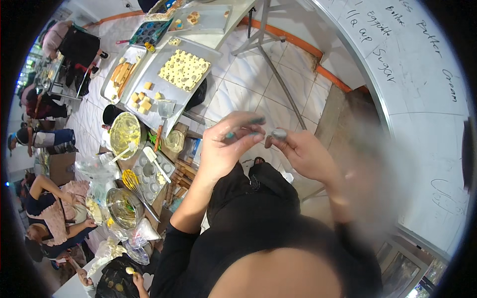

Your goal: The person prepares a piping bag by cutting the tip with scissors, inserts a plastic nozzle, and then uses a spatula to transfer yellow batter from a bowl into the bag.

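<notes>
My left hand [233,143] is raised over the floor in front of my body, with fingers curled and a gap between fingertips and thumb. Teal smears show on it, and nothing is plainly held in it. Close to its right, my right hand [307,154] pinches a small silver-grey metal piece [278,134] that looks like a piping nozzle. The two hands are slightly apart. On the table to the left, a metal tray [149,76] bears a square cake [184,70] covered in piped yellow cream, with several small sponge cubes [143,102] beside it.
At left stand a cream-smeared bowl [125,136], a muffin tin [149,171] with a white spatula [156,164] across it, a whisk [139,190] and a second metal bowl [124,208]. A whiteboard [421,134] with handwriting curves along the right. Other people [56,208] are at far left.
</notes>
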`<state>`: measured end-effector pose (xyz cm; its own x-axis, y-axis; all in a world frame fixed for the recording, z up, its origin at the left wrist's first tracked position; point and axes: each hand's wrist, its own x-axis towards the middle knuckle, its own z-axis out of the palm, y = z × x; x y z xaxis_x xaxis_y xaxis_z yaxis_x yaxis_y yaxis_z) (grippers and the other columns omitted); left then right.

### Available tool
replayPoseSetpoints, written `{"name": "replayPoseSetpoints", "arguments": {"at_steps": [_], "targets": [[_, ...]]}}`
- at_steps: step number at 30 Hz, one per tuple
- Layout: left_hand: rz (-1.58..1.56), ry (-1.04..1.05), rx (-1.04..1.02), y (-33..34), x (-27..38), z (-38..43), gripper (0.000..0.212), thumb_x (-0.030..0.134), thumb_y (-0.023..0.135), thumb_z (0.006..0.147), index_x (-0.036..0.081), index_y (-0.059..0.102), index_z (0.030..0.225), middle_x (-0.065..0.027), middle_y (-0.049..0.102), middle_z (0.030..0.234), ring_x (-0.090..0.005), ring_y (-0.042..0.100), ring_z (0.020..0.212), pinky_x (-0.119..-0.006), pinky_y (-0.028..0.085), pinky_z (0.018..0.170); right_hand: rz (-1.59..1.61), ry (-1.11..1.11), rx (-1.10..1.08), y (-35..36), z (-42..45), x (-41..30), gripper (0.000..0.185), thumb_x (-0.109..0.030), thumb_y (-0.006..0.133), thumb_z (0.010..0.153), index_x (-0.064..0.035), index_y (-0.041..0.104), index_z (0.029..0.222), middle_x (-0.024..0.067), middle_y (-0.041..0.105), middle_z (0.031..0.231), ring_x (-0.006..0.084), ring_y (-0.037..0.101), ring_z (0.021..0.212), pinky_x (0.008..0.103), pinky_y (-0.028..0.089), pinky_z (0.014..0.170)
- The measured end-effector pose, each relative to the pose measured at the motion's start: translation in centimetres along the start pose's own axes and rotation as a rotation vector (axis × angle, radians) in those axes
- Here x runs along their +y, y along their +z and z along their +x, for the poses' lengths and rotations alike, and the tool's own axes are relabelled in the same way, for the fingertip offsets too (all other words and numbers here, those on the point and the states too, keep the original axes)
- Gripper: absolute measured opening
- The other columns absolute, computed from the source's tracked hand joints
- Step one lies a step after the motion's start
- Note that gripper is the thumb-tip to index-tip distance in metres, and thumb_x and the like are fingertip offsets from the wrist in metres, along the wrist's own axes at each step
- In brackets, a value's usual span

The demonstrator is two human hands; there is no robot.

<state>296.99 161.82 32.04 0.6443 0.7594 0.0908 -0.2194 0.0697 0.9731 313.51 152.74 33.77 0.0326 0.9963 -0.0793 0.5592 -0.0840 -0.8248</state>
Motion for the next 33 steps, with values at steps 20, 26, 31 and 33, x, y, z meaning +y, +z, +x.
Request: {"name": "replayPoseSetpoints", "arguments": {"at_steps": [20,26,31,33], "targets": [[0.139,0.075,0.079,0.6,-0.9,0.3,0.011,-0.004,0.064,0.071,-0.002,0.064,0.082,-0.0086,0.061,0.082,-0.0134,0.056,0.076,-0.023,0.044,0.065,0.181,-0.174,0.056,-0.6,-0.1,0.2,0.009,-0.005,0.045,0.084,-0.0012,0.051,0.078,0.0047,0.05,0.062,0.0134,0.045,0.054,0.0257,0.037,0.053],[0.168,-0.035,0.033,0.5,-0.4,0.0,0.012,-0.003,0.063,0.073,-0.002,0.063,0.085,-0.0071,0.061,0.082,-0.0106,0.056,0.073,-0.022,0.044,0.065,0.339,0.044,0.074,-0.4,-0.3,0.6,0.02,-0.016,0.05,0.084,0.0009,0.046,0.074,0.005,0.038,0.058,0.0085,0.035,0.058,0.0269,0.033,0.052],[0.148,-0.056,0.03,0.2,-0.8,-0.2,0.012,-0.002,0.061,0.076,-0.002,0.062,0.088,-0.0059,0.061,0.084,-0.01,0.057,0.075,-0.021,0.044,0.067,0.402,0.012,0.007,-0.4,0.0,1.0,0.022,-0.017,0.049,0.086,0.0003,0.045,0.074,0.0019,0.035,0.058,0.0077,0.032,0.058,0.0263,0.03,0.05],[0.136,-0.036,0.062,0.1,-1.2,0.0,0.013,-0.002,0.061,0.077,-0.002,0.061,0.09,-0.0057,0.061,0.084,-0.01,0.058,0.076,-0.021,0.045,0.067,0.426,0.007,-0.005,-0.5,0.1,0.9,0.022,-0.018,0.048,0.087,0.0,0.046,0.074,0.0002,0.035,0.058,0.0067,0.032,0.057,0.0254,0.029,0.05]]}}
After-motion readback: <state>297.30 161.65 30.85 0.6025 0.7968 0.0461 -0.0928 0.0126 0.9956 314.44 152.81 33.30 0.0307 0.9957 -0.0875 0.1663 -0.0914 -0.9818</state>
